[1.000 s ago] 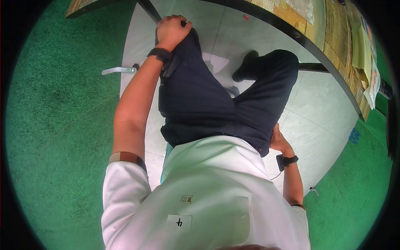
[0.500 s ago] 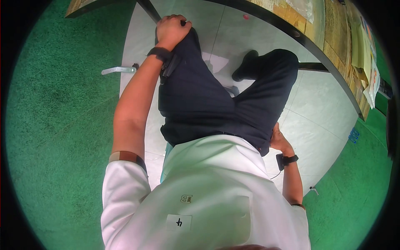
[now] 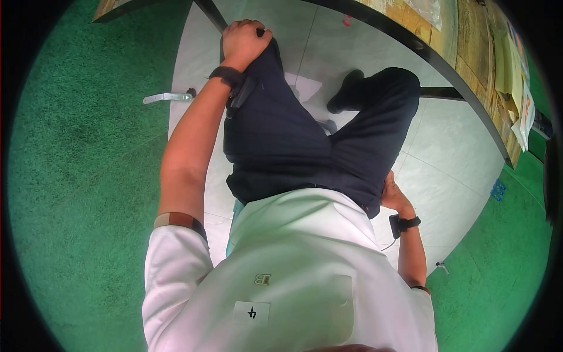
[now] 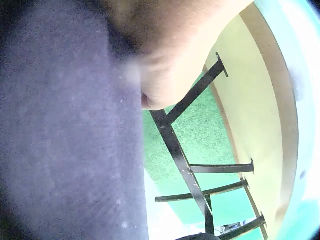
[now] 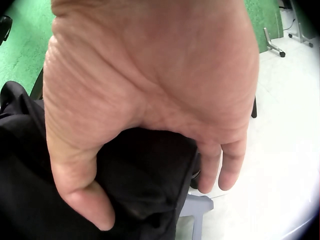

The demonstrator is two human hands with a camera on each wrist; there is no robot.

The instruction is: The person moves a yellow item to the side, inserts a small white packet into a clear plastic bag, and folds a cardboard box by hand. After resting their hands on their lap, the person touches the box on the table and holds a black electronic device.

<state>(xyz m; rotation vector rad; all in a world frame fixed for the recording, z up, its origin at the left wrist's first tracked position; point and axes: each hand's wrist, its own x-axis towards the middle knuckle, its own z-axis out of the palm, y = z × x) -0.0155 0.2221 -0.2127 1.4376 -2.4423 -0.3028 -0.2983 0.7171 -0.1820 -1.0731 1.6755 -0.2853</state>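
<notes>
My left hand (image 3: 243, 46) rests on the left knee of the dark trousers (image 3: 275, 126), its fingers bent over the knee and nothing held. In the left wrist view, part of that hand (image 4: 167, 65) lies against the dark cloth (image 4: 65, 125), and its fingertips are hidden. Beside the right thigh is my right hand (image 3: 394, 196), low and partly covered by the leg. The right wrist view shows this hand (image 5: 150, 75) with thumb and fingers relaxed and spread around black trouser cloth (image 5: 145, 175), holding no object.
A wood-topped table (image 3: 469, 56) with a dark frame curves across the upper right, papers (image 3: 516, 105) on its end. Metal feet (image 3: 167, 98) stand on the green carpet (image 3: 88, 176). Under the table is pale tiled floor (image 3: 446, 167). A grey plastic seat edge (image 5: 200, 204) shows below the right hand.
</notes>
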